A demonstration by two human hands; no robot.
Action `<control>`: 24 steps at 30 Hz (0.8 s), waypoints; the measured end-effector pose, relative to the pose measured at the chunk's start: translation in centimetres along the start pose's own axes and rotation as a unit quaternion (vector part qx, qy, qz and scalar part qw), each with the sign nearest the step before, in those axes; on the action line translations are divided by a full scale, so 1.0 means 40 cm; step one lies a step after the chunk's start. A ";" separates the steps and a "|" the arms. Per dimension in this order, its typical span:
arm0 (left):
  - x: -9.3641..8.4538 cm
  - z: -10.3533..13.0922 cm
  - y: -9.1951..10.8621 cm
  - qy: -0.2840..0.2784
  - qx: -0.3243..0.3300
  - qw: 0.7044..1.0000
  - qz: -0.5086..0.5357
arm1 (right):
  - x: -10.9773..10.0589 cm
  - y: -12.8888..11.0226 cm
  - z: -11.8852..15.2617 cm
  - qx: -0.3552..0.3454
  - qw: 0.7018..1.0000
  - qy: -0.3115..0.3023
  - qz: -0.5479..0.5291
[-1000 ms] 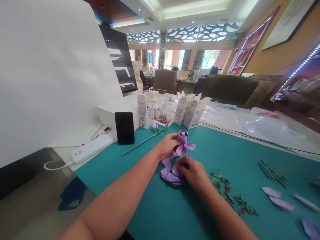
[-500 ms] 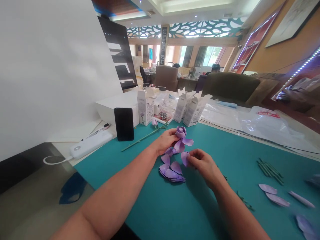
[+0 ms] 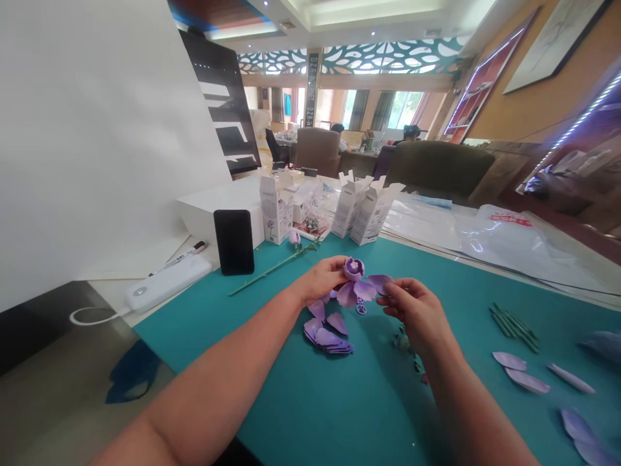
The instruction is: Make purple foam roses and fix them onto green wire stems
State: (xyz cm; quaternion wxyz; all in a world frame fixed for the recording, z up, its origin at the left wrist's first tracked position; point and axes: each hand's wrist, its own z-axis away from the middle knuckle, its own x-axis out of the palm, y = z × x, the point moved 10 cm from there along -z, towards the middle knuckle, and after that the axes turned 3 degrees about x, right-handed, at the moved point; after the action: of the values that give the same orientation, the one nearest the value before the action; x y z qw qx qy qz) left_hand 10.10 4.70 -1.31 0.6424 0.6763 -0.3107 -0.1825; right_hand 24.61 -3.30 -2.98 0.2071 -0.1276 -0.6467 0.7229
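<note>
The left hand [image 3: 324, 279] grips a purple flower [image 3: 354, 268] from its left side, its fingers partly hidden behind the bloom. The flower sits just beyond those fingertips, its cup upward and broad petals spreading below, raised over the teal mat [image 3: 291, 401]. On the flower's other side, the right hand [image 3: 416, 305] pinches a single petal [image 3: 380, 283] between thumb and fingers, its inner end at the flower's side; whether it is joined there cannot be told.

Below the left hand, near the flower, loose purple petals [image 3: 328, 339] lie stacked on the mat. Small purple ring pieces [image 3: 361, 309] show between the hands, under the flower. Green parts [image 3: 402, 339] lie partly hidden by the right hand.
</note>
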 end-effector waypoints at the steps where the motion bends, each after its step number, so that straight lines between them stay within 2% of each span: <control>1: 0.001 0.000 0.000 -0.002 0.000 1.000 -0.005 | -0.001 0.001 0.001 0.000 1.000 0.000 -0.014; 7: -0.003 0.000 -0.002 0.001 0.002 1.000 -0.016 | 0.014 0.003 0.006 0.019 0.997 -0.019 -0.079; 24: 0.001 -0.004 0.000 -0.017 0.022 0.999 -0.032 | 0.027 -0.010 0.016 -0.006 0.999 -0.019 -0.046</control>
State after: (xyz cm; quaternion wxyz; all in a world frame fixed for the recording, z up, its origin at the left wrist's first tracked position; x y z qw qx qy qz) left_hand 10.24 4.77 -1.29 0.6161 0.6967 -0.3034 -0.2073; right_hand 23.43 -3.35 -2.40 0.2272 -0.0851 -0.6600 0.7110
